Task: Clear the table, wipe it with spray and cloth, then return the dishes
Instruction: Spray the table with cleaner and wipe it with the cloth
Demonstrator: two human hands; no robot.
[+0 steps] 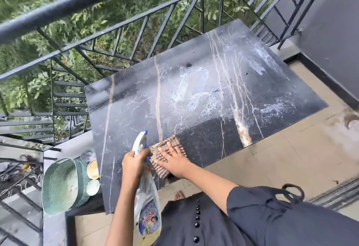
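Head view: On a balcony, I watch the dark marble desk (136,113) fill the centre of the frame, its top streaked with white foam (194,90) from the middle out toward 2 o'clock. At the desk's near edge, about 6 o'clock, my operator's right hand (172,160) lies flat with fingers spread, pressing a striped cloth (175,142) onto the stone. Just beside it, toward 7 o'clock, the left hand (134,165) is wrapped round the neck of a spray bottle (147,203), nozzle up and pointing over the desk, the bottle's body hanging below the desk edge. At 8 o'clock, off the desk on a low ledge, a green mesh basket (60,183) lies tipped, and two round dishes (93,166) sit between it and the desk's side. A black metal railing (77,3) runs from 9 to 1 o'clock, with green foliage behind it.
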